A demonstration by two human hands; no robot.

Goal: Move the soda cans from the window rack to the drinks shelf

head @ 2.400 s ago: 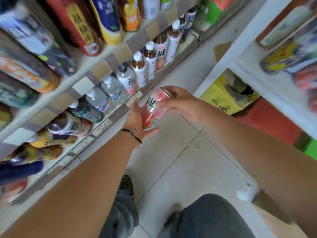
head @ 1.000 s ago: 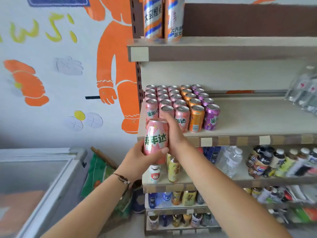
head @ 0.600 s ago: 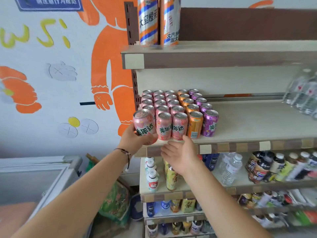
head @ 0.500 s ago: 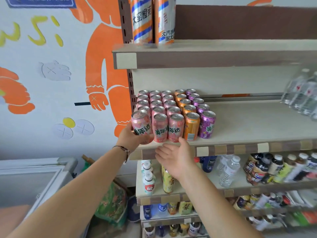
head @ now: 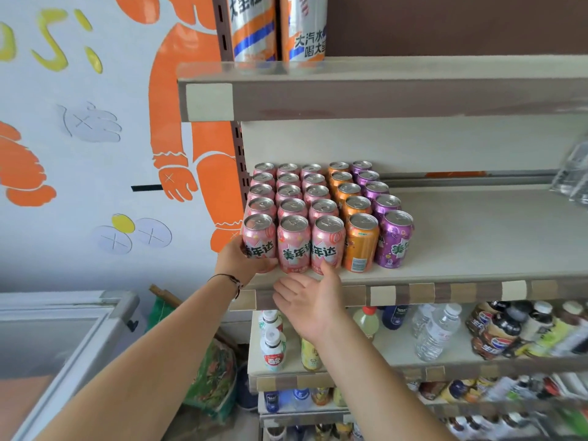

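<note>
A pink soda can (head: pixel 258 237) stands at the front left corner of the drinks shelf (head: pixel 461 246), and my left hand (head: pixel 240 259) is wrapped around its lower part. Beside it stand rows of pink cans (head: pixel 294 243), a row of orange cans (head: pixel 361 241) and a row of purple cans (head: pixel 394 238). My right hand (head: pixel 310 300) is open below the shelf's front edge, with its thumb touching the base of the third pink can (head: pixel 327 241).
A higher shelf (head: pixel 381 87) carries two tall cans (head: pixel 254 27). Lower shelves hold bottles (head: pixel 436 332). A chest freezer (head: pixel 57 338) stands at the lower left, and a painted wall (head: pixel 95 154) is left of the shelving.
My left hand has set the pink can down onto the shelf's front left corner, in line with the front row. My right hand stays low at the shelf edge.
</note>
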